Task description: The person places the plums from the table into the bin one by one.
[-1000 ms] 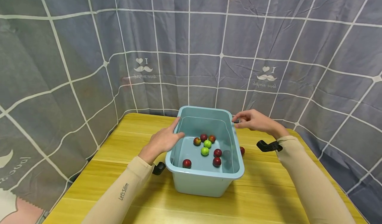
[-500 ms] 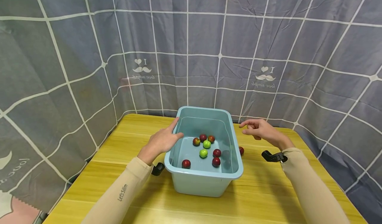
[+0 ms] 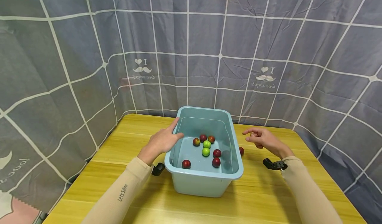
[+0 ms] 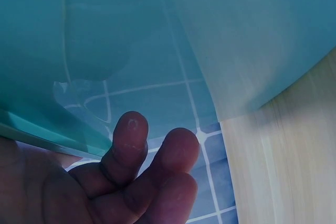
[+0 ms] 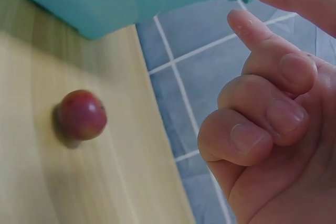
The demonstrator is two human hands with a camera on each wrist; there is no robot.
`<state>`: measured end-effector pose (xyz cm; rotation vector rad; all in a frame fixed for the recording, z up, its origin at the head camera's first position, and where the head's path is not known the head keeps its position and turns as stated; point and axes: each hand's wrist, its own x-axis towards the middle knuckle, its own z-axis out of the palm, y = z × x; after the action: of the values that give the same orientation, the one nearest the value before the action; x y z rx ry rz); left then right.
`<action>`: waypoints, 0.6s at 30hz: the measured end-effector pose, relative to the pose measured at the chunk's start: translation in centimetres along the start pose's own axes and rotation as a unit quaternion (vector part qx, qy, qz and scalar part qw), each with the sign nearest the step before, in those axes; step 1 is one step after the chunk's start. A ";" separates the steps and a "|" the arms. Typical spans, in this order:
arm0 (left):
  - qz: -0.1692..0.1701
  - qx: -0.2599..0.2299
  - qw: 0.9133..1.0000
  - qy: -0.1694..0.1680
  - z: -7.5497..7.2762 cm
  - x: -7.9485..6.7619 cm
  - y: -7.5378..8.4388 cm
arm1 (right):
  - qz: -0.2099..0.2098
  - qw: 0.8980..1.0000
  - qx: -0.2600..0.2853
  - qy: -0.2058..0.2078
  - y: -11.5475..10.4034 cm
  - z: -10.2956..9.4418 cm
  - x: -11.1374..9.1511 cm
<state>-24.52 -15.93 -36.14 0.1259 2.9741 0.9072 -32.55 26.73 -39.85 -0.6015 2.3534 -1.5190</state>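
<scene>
My left hand (image 3: pixel 161 140) rests over the left rim of a light-blue plastic bin (image 3: pixel 197 186), thumb across the rim and fingers along the outside. In the left wrist view its fingers (image 4: pixel 178 153) are bent beside the bin's outer wall. To the right of the bin, my right hand (image 3: pixel 265 139) hovers with nothing in it, index finger and thumb reaching forward, other fingers (image 5: pixel 247 142) curled. Below and left of it, a dark red plum (image 5: pixel 83 115) lies on the table, partly hidden by the bin in the head view. Inside lie several red plums (image 3: pixel 216 162) and two green fruits (image 3: pixel 206 151).
The bin stands on a yellow wood-grain table (image 3: pixel 143 128). A grey curtain (image 3: pixel 203 68) with white grid lines hangs behind and along both sides. The table's back edge lies just beyond the bin.
My right hand has moved away from the bin's right rim, to the right and lower. The nearer green fruit has shifted slightly within the bin. My left hand keeps its place.
</scene>
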 end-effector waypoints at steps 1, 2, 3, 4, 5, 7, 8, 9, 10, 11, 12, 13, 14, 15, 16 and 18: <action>0.000 -0.001 1.000 0.000 0.0 0.0 0.0 | 0.003 1.000 0.006 0.002 0.3 0.0 0.0; 0.001 -0.001 1.000 0.000 0.0 0.0 0.0 | 0.006 1.000 0.012 0.003 0.5 0.1 0.0; 0.001 -0.002 1.000 0.000 0.0 0.0 0.0 | 0.007 1.000 0.017 0.005 0.8 0.1 0.0; 0.001 -0.002 1.000 0.000 0.0 0.0 0.0 | 0.009 1.000 0.019 0.006 1.1 0.2 0.0; 0.002 -0.002 1.000 0.000 0.0 -0.1 0.1 | 0.010 1.000 0.021 0.006 1.4 0.2 0.0; 0.002 -0.003 1.000 0.000 0.0 -0.1 0.1 | 0.011 1.000 0.025 0.006 1.9 0.3 0.0; 0.002 -0.002 1.000 0.000 0.0 -0.1 0.1 | 0.011 1.000 0.025 0.006 2.2 0.4 0.0; 0.003 -0.002 1.000 0.000 0.0 -0.1 0.1 | 0.012 1.000 0.026 0.005 2.5 0.4 0.0; 0.002 -0.002 1.000 0.000 0.0 -0.1 0.1 | 0.013 1.000 0.026 0.004 2.8 0.5 0.0; 0.002 -0.002 1.000 0.000 0.0 -0.1 0.1 | 0.014 1.000 0.027 0.004 3.0 0.5 -0.1; 0.002 -0.002 1.000 0.000 0.0 -0.2 0.1 | 0.016 0.999 0.029 0.004 3.3 0.5 -0.1; 0.002 -0.002 1.000 0.000 0.0 -0.2 0.1 | 0.019 0.999 0.031 0.005 3.5 0.6 -0.1; 0.002 -0.002 1.000 0.000 0.0 -0.2 0.2 | 0.022 0.999 0.032 0.006 3.7 0.6 -0.1; 0.003 -0.002 1.000 0.000 0.0 -0.2 0.2 | 0.024 0.999 0.033 0.006 4.0 0.7 -0.1; 0.002 -0.002 1.000 0.000 0.0 -0.2 0.2 | 0.028 0.999 0.035 0.008 4.2 0.8 -0.1; 0.002 -0.001 1.000 0.001 0.0 -0.1 0.1 | 0.036 0.999 0.040 0.009 4.6 1.0 0.0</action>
<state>-24.38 -15.87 -36.08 0.1307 2.9764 0.9117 -33.02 27.61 -44.42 -0.4816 2.2900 -1.5837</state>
